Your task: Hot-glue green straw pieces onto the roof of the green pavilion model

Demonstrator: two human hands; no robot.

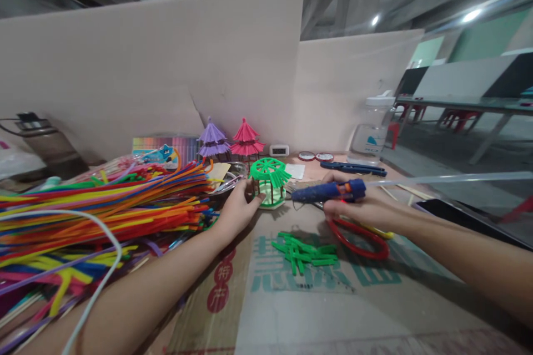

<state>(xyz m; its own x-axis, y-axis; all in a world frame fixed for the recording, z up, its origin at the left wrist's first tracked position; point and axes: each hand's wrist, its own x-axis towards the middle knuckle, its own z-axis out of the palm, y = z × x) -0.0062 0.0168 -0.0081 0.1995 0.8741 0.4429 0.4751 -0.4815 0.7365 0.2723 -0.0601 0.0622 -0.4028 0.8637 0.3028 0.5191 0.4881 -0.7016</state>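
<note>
My left hand (235, 212) grips the base of a small green pavilion model (270, 179) made of pipe cleaners, which stands upright on the cardboard-covered table (291, 310). My right hand (358, 206) is closed round a blue hot glue gun (328, 191). Its nozzle points left at the pavilion's right side. A clear glue stick (449, 178) juts out of the gun to the right. In front of the pavilion, between my hands, lies a pile of short green pipe cleaner pieces (306, 252). A red loop (358, 238) lies under my right wrist.
A big heap of coloured pipe cleaners (104, 205) fills the left side. Purple (213, 141) and pink (246, 140) pavilion models stand at the back by a white partition (166, 66). Blue pliers (353, 168), a plastic bottle (372, 130) and a dark phone (462, 216) lie right.
</note>
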